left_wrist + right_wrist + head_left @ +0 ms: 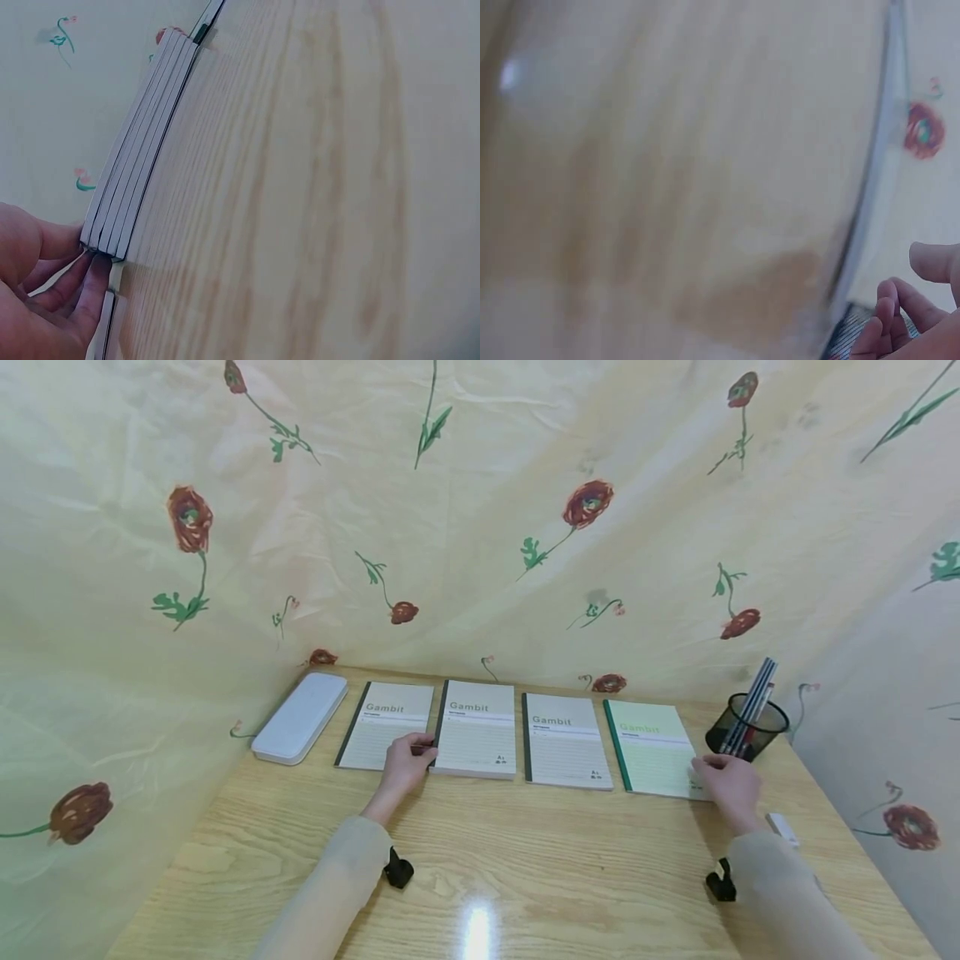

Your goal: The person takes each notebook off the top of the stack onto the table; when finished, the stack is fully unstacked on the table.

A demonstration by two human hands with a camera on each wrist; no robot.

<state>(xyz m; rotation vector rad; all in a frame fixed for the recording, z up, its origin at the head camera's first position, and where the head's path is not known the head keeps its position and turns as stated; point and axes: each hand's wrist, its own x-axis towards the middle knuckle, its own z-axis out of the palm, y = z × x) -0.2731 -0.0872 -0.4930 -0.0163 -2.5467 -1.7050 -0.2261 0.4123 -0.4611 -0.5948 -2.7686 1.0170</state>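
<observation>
A row of Gambit notebooks lies on the table. Beside the left edge of a thick stack of notebooks [476, 735] with dark spines is my left hand [407, 764]; its thumb and fingertips touch the stack's end in the left wrist view. Left of that hand lies a grey notebook [390, 710] with a dark spine. Another grey notebook [567, 743] lies right of the stack. My right hand [729, 785] is at the lower right corner of a pale green notebook [651, 739], covering part of it. In the right wrist view its thumb and fingers stand apart, holding nothing.
A white case [302, 718] lies at the back left. A black mesh pen cup [768, 727] with pencils [752, 697] stands at the back right. A small white object [782, 829] sits right of my right wrist. A flowered cloth [480, 527] hangs behind the table [540, 868].
</observation>
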